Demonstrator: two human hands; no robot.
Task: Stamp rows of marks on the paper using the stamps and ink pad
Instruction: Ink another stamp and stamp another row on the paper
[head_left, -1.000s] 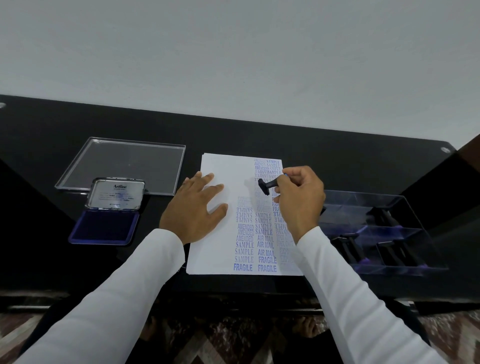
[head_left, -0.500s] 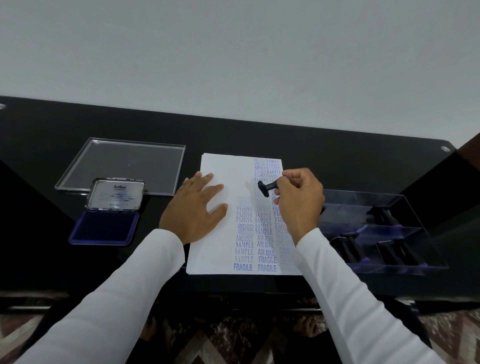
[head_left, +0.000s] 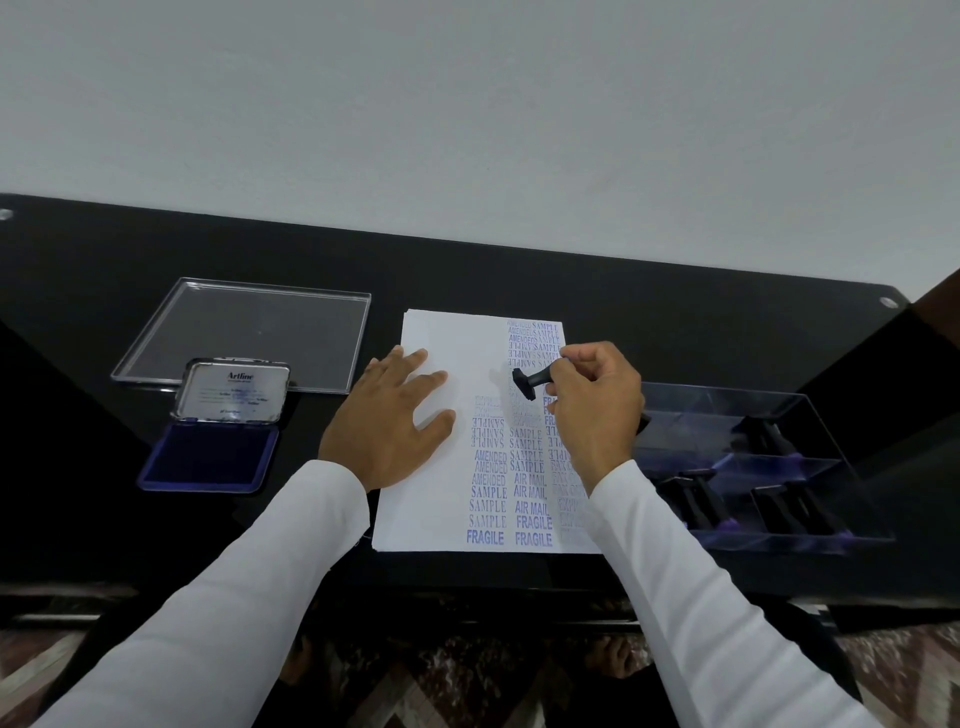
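Little has moved since the earlier frames: the stamp (head_left: 529, 383) hangs at the same spot over the middle column. The right hand (head_left: 595, 405) pinches its handle, apparently lining up the next mark. The stamp's long axis lies roughly level, its face pointing left and slightly down. The left hand (head_left: 394, 415) lies spread flat, likely pinning the paper (head_left: 431, 499) to the desk (head_left: 675, 332).

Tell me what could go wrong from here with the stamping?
1. The stamp is held tilted above the paper, so a slanted press may print only one edge.
2. It hovers near crowded marks; a new mark could overlap them.
3. The open ink pad sits beyond the left hand, so the right hand must cross over to re-ink.
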